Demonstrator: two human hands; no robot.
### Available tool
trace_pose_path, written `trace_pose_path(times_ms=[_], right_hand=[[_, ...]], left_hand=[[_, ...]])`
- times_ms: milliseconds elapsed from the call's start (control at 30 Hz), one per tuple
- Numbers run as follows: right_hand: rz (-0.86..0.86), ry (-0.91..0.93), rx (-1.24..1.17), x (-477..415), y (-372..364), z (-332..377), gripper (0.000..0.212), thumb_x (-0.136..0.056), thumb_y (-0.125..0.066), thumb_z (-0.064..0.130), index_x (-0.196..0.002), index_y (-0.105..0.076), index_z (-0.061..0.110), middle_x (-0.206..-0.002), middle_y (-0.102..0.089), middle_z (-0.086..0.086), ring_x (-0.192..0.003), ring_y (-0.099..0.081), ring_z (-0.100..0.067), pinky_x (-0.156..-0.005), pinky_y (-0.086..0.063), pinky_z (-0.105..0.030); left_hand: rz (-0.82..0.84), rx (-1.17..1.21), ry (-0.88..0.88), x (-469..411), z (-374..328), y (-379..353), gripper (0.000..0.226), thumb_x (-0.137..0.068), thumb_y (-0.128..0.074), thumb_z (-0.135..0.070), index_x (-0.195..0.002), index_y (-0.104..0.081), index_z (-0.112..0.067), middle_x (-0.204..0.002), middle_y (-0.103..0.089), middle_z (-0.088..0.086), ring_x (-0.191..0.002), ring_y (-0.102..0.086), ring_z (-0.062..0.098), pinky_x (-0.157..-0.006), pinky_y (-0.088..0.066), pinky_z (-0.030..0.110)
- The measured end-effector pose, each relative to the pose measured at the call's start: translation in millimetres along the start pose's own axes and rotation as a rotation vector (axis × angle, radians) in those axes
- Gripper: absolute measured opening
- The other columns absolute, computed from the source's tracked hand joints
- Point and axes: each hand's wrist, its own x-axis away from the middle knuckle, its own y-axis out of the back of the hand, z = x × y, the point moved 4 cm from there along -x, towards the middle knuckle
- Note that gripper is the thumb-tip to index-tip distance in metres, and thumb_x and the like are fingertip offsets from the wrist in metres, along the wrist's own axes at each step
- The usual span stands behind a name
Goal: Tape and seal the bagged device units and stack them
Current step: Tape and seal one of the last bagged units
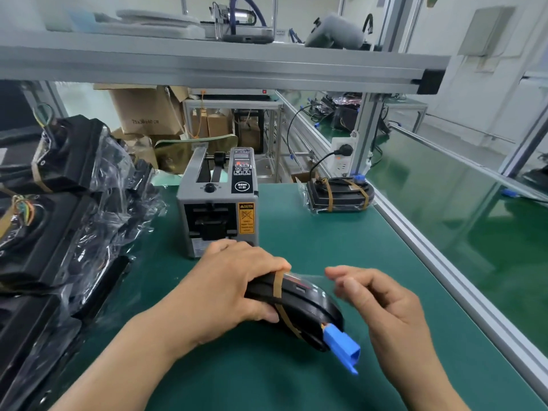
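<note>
Two hands, one tape dispenser, two separate bagged units; several more piled

Left hand around bagged unit, right hand beside

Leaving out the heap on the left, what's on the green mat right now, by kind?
Bagged units: 2, the held unit in the left hand and the far unit, taped.
Tape dispenser: 1
Total: 3

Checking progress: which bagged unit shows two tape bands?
The lone bagged unit at the mat's far right, by the power strip; the held unit in the left hand shows one.
</note>
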Motion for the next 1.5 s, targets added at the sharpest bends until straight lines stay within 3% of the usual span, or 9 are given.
trace_pose_path(times_ms=[100, 167, 267, 367, 467, 633, 1133, 1367, 1500], right_hand=[[0.374, -0.152, 0.027, 6.8, -6.1, -6.4, 0.058, -0.066, -0.085, 0.030, -0.120, -0.063, 0.037, -0.130, -0.066, 0.014, -0.121, -0.062, -0.007, -0.103, -0.049, -0.027], [0.423, -0.170, 0.083, 8.0, -10.2, -3.5, 0.067, -0.071, -0.085, 0.011, -0.124, -0.063, 0.044, -0.122, -0.070, 0.017, -0.115, -0.065, -0.003, -0.099, -0.049, -0.020], [0.182, -0.132, 0.140, 8.6, -6.0, -0.1, 0.062, -0.070, -0.083, -0.008, -0.101, -0.075, 0.045, -0.096, -0.075, 0.023, -0.093, -0.067, 0.012, -0.074, -0.042, 0.003], [0.013, -0.113, 0.145, 19.4, -10.7, 2.2, 0.057, -0.063, -0.084, -0.013, -0.100, -0.075, 0.030, -0.086, -0.076, 0.022, -0.082, -0.065, 0.019, -0.070, -0.038, 0.007], [-0.041, -0.017, 0.135, 33.8, -24.5, 1.2, 0.059, -0.061, -0.081, -0.020, -0.102, -0.074, 0.022, -0.084, -0.077, 0.018, -0.078, -0.069, 0.012, -0.071, -0.042, 0.005], [-0.084, 0.046, 0.198, 41.8, -36.2, -6.7, 0.067, -0.059, -0.085, -0.015, -0.106, -0.075, 0.032, -0.089, -0.077, 0.019, -0.078, -0.071, 0.007, -0.073, -0.044, 0.003], [-0.017, 0.068, 0.209, 44.3, -33.9, -13.7, 0.076, -0.058, -0.091, -0.002, -0.111, -0.070, 0.048, -0.092, -0.077, 0.016, -0.090, -0.074, -0.003, -0.084, -0.050, -0.009], [-0.034, 0.009, 0.143, 43.5, -35.2, -18.0, 0.065, -0.057, -0.092, -0.001, -0.112, -0.075, 0.030, -0.100, -0.077, 0.013, -0.093, -0.074, -0.007, -0.090, -0.055, -0.025], [-0.027, -0.034, 0.138, 45.1, -36.8, -18.7, 0.064, -0.059, -0.092, -0.001, -0.115, -0.074, 0.025, -0.105, -0.077, 0.011, -0.097, -0.073, -0.008, -0.092, -0.056, -0.030]], left_hand=[[-0.002, -0.037, -0.022, -4.7, -0.2, -2.5, 0.066, -0.068, -0.085, -0.045, -0.129, -0.062, -0.035, -0.122, -0.062, -0.022, -0.120, -0.046, 0.000, -0.110, -0.003, 0.014], [-0.043, -0.018, 0.002, -4.9, -0.3, -5.6, 0.067, -0.067, -0.085, -0.045, -0.129, -0.063, -0.035, -0.127, -0.059, -0.023, -0.127, -0.038, -0.004, -0.117, -0.001, 0.023], [-0.360, 0.203, 0.178, 3.4, 14.4, -2.7, 0.054, -0.068, -0.084, -0.045, -0.119, -0.069, -0.037, -0.127, -0.055, -0.026, -0.126, -0.038, -0.010, -0.114, -0.022, 0.021], [-0.618, 0.651, 0.577, 9.6, 47.2, -3.7, 0.014, -0.079, -0.081, -0.030, -0.092, -0.076, -0.028, -0.089, -0.071, -0.020, -0.083, -0.061, -0.005, -0.074, -0.043, 0.004], [-0.743, 1.049, 0.937, 4.6, 79.0, -12.2, 0.007, -0.091, -0.071, -0.023, -0.088, -0.074, -0.016, -0.066, -0.067, -0.009, -0.055, -0.051, 0.004, -0.049, -0.042, 0.015], [-0.727, 1.431, 1.136, -13.8, 99.5, -17.0, 0.016, -0.094, -0.068, -0.021, -0.079, -0.064, -0.016, -0.064, -0.061, -0.006, -0.041, -0.048, 0.000, -0.034, -0.030, 0.012], [-0.966, 1.444, 1.163, -31.6, 89.5, -10.7, 0.020, -0.087, -0.062, -0.008, -0.071, -0.053, -0.015, -0.057, -0.050, -0.004, -0.041, -0.044, 0.005, -0.041, -0.029, 0.019], [-0.319, 1.084, 0.564, 12.0, -2.5, 2.7, 0.019, -0.070, -0.074, -0.036, -0.060, -0.067, -0.022, -0.060, -0.055, -0.004, -0.056, -0.049, 0.008, -0.059, -0.043, 0.019], [-0.230, 0.958, 0.561, 21.1, -28.7, -5.4, 0.013, -0.070, -0.079, -0.032, -0.067, -0.074, -0.020, -0.056, -0.057, -0.014, -0.052, -0.048, -0.003, -0.055, -0.038, 0.006]])
